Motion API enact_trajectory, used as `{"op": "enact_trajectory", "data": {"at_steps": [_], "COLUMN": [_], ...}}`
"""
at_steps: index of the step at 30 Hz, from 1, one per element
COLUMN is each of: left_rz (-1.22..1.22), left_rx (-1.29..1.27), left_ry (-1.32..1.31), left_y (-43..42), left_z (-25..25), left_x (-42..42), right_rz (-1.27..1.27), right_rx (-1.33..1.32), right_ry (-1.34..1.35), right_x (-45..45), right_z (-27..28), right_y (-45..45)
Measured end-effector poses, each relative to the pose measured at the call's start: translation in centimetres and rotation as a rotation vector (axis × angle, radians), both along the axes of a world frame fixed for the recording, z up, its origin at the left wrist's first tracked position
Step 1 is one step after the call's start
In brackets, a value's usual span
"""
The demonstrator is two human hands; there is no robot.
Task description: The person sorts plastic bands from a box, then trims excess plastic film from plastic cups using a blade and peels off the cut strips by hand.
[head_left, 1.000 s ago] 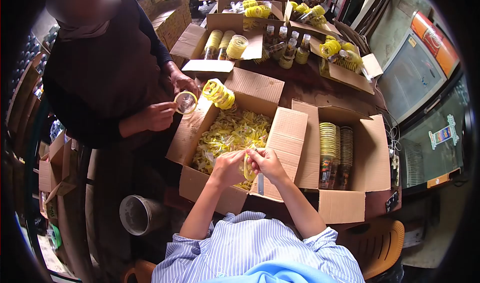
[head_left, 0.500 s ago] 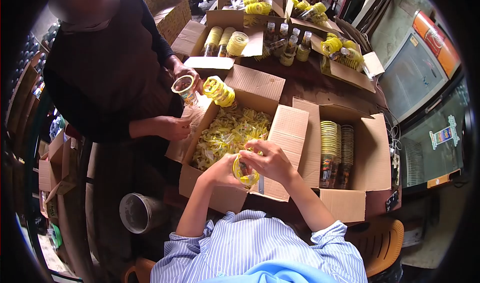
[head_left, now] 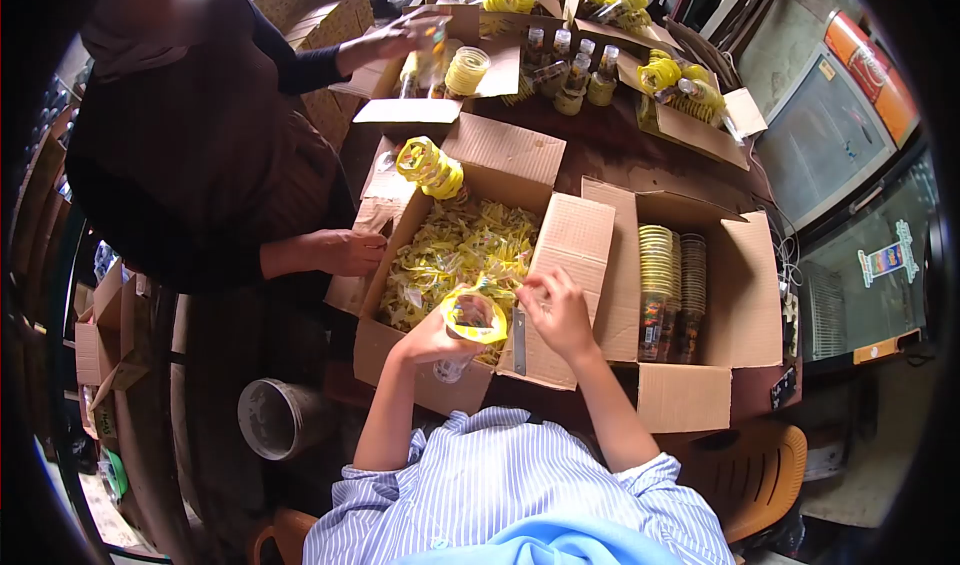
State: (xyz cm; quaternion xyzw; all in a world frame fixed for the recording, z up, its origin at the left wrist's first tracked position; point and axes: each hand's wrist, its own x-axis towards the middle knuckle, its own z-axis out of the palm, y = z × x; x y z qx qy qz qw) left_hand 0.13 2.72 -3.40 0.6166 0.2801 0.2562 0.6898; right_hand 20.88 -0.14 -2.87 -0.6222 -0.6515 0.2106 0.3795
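Note:
My left hand (head_left: 428, 339) is wrapped round a clear plastic cup (head_left: 452, 367) with a yellow rim. The cup's mouth tilts up toward me, above the near edge of an open cardboard box (head_left: 505, 143). To its right, my right hand (head_left: 560, 313) is apart from the cup, over the box's right flap. Its thumb and fingers are curled together in a pinch; anything between them is too small to make out. Crumpled yellow plastic scraps (head_left: 455, 250) fill much of the box. A stack of yellow-rimmed cups (head_left: 430, 168) leans at its far left corner.
A grey flat strip (head_left: 519, 343) lies on the right flap. Another box (head_left: 745, 285) at right holds tall stacks of cups (head_left: 655, 290). Across the table, a co-worker's hand (head_left: 350, 252) rests by the box's left flap. Clear bottle-like cups (head_left: 580, 70) stand farther back.
My right hand has come away from the cup rim to the right. The cup has moved slightly left and tilted. The co-worker's far hand has carried a cup back toward the rear box.

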Motion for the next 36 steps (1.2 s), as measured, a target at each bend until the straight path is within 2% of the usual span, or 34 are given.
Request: {"op": "enact_trajectory", "data": {"at_steps": [1,3,6,10,12,13,14,17,18,21,25,26,29,30,33,34,36], "left_rz": [0.001,0.094,0.257,0.387,0.415,0.430,0.447,0.385,0.336,0.241,0.179,0.242,0.603,0.629,0.608,0.588,0.567], "left_rx": [0.136,0.073,0.024,0.138,0.169,0.150,0.130,0.178,0.153,0.340,0.490,0.540,0.805,0.757,0.736,0.935,0.946], "left_ry": [0.057,-0.011,-0.103,-0.056,-0.062,-0.078,-0.093,-0.098,-0.151,-0.043,0.119,0.086,0.124,0.102,0.189,0.275,0.239], "left_y": [0.2,-0.2,-1.5,-2.3,-2.7,-3.1,-3.5,-4.0,-4.1,-3.8,-3.4,-3.7,-4.5,-4.6,-4.1,-3.5,-3.2], "left_z": [-0.4,-1.6,-2.1,-2.1,-2.0,-1.6,-1.2,-0.3,-0.1,0.7,1.7,2.3,2.3,1.5,0.0,-0.3,-0.3], "left_x": [-0.3,-0.8,-1.1,-1.0,-0.8,-0.6,-0.6,-0.8,-0.8,-1.1,-1.3,-0.9,1.1,1.6,1.7,1.6,1.8], "right_rz": [-0.042,-0.127,-0.271,-0.342,-0.316,-0.299,-0.233,0.066,0.175,0.404,0.618,0.571,0.454,0.447,0.468,0.454,0.517], "right_rx": [-0.013,-0.036,-0.089,-0.112,-0.008,0.046,0.080,0.144,0.174,0.152,-0.139,-0.040,-0.204,-0.072,-0.207,-0.161,-0.189], "right_ry": [-0.093,-0.280,-0.378,-0.404,-0.373,-0.358,-0.233,0.013,-0.007,-0.093,-0.030,0.051,0.424,0.381,0.337,0.345,0.300], "right_x": [-0.2,-0.5,-0.9,-1.7,-2.1,-2.2,-2.4,-2.8,-2.9,-3.7,-4.5,-4.8,-5.3,-5.6,-5.4,-5.5,-5.1], "right_z": [-0.6,-1.6,-2.5,-3.6,-3.8,-3.8,-3.3,0.2,1.7,4.6,4.9,4.6,3.8,3.4,3.8,3.9,4.1], "right_y": [-1.4,-4.1,-6.8,-7.3,-7.4,-7.3,-7.4,-6.8,-6.5,-5.4,-4.3,-4.2,-3.4,-3.3,-2.9,-2.8,-2.1]}}
